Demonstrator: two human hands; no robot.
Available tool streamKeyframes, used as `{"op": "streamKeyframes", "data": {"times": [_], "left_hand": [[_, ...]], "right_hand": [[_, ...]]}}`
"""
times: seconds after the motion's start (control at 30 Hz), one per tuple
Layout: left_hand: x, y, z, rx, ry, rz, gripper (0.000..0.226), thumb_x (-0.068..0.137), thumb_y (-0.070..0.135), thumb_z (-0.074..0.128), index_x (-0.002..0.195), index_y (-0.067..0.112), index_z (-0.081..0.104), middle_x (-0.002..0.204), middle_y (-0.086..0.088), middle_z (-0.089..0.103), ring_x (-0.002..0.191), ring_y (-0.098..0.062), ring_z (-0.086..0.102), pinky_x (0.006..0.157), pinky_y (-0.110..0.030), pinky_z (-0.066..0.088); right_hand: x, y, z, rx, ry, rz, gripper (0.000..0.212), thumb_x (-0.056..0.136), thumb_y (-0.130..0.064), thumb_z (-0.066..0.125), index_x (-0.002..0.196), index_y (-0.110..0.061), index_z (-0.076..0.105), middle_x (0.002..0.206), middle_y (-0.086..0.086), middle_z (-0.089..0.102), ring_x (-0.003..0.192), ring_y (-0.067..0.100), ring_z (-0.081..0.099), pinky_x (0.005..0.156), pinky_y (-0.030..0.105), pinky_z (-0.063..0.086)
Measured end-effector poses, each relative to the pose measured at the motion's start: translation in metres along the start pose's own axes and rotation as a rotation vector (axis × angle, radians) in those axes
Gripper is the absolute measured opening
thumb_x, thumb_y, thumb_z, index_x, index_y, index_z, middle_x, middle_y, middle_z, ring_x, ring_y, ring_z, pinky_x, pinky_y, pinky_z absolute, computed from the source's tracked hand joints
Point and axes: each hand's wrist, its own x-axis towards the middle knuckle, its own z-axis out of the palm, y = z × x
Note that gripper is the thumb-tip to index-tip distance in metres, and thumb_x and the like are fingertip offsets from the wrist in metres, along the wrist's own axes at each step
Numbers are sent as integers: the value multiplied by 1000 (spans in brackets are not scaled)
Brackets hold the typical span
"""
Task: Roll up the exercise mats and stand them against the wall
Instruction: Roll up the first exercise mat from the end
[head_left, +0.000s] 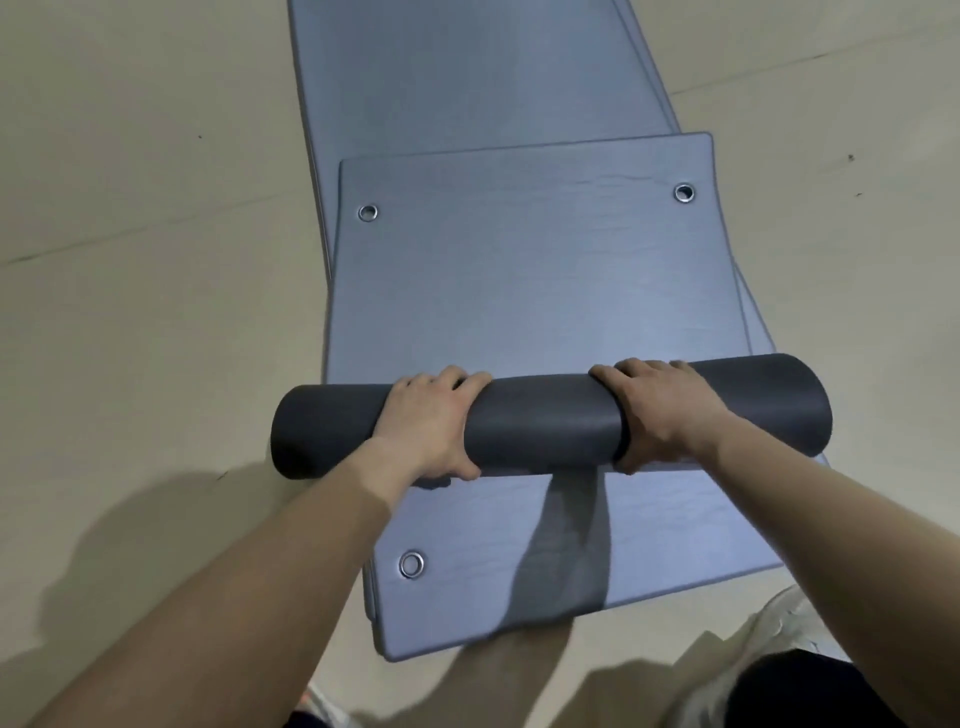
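Observation:
A grey-blue exercise mat lies flat on the floor, its near part wound into a dark roll that lies crosswise. My left hand grips the roll left of its middle, fingers curled over the top. My right hand grips it right of the middle the same way. The unrolled part stretches away to an end with two metal eyelets. Under it lie more flat mats: one reaches toward me and has an eyelet, and another runs off the top.
Pale beige floor surrounds the mats on both sides. My knee in dark shorts and a light shoe show at the lower right. My shadow falls on the floor at the lower left.

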Motion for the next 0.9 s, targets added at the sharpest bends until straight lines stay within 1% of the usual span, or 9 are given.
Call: {"op": "streamKeyframes", "data": {"times": [0.1, 0.23, 0.3, 0.37, 0.4, 0.53, 0.63, 0.73, 0.9], "left_hand": [[-27, 8, 2, -87, -240, 35, 114, 47, 62, 86, 145, 40, 33, 132, 10, 52, 115, -25, 59, 92, -42, 50], [-13, 0, -21, -237, -387, -13, 116, 43, 59, 93, 146, 44, 39, 136, 11, 58, 123, -24, 57, 100, -41, 47], [-20, -2, -23, -202, -192, -100, 112, 51, 64, 89, 149, 40, 40, 143, 4, 55, 128, -28, 54, 107, -42, 41], [-43, 4, -11, -98, 199, -174, 89, 69, 67, 77, 146, 31, 47, 143, -4, 51, 131, -33, 50, 110, -43, 35], [-56, 9, -1, -71, 283, -172, 86, 77, 65, 71, 148, 26, 43, 150, -7, 43, 139, -37, 41, 114, -45, 31], [-39, 15, 28, 60, 89, -162, 143, 63, 80, 71, 159, 19, -16, 167, -11, -20, 153, -38, -19, 124, -52, -2], [12, -4, 15, 35, 151, -171, 148, 56, 83, 74, 160, 22, -11, 170, -6, -8, 155, -34, -12, 124, -50, -2], [34, -13, 8, 104, 159, -91, 149, 54, 85, 72, 160, 20, -9, 170, -3, -1, 156, -33, -1, 125, -54, 6], [47, -19, -3, 192, 279, -5, 126, 54, 72, 77, 156, 25, 20, 157, -2, 35, 137, -33, 39, 114, -48, 29]], "right_hand": [[-42, -16, 30, 59, -64, 3, 126, 54, -72, 78, 159, -32, 21, 150, 2, 49, 135, 29, 49, 118, 52, 33], [-81, -49, 74, -19, 152, 110, 136, 53, -73, 85, 159, -20, 20, 157, 12, 38, 145, 38, 33, 119, 61, 25], [-64, -42, 56, 42, 157, 90, 136, 53, -79, 81, 160, -24, 17, 158, 9, 35, 147, 35, 30, 121, 59, 21], [-37, -27, 25, 83, 175, 79, 136, 50, -85, 77, 159, -27, 19, 159, 9, 32, 151, 33, 24, 123, 58, 15], [-26, -21, 11, 74, 171, 86, 135, 49, -88, 75, 157, -26, 22, 159, 10, 31, 152, 33, 21, 124, 60, 10], [-20, -16, 15, 18, 268, 158, 128, 45, -91, 73, 143, -14, 41, 153, 15, 37, 147, 38, 26, 122, 68, 5], [-27, -25, 51, -40, 250, 172, 153, 43, -76, 86, 163, -12, 16, 167, 22, 17, 155, 45, 13, 116, 72, 2], [9, -13, 48, -68, 370, 195, 134, 52, -34, 94, 161, -13, 17, 164, 24, 25, 151, 45, 21, 112, 75, 14], [36, 12, 3, -123, 281, 141, 127, 43, -68, 83, 150, -22, 32, 140, 9, 50, 125, 35, 49, 105, 62, 37]]}}
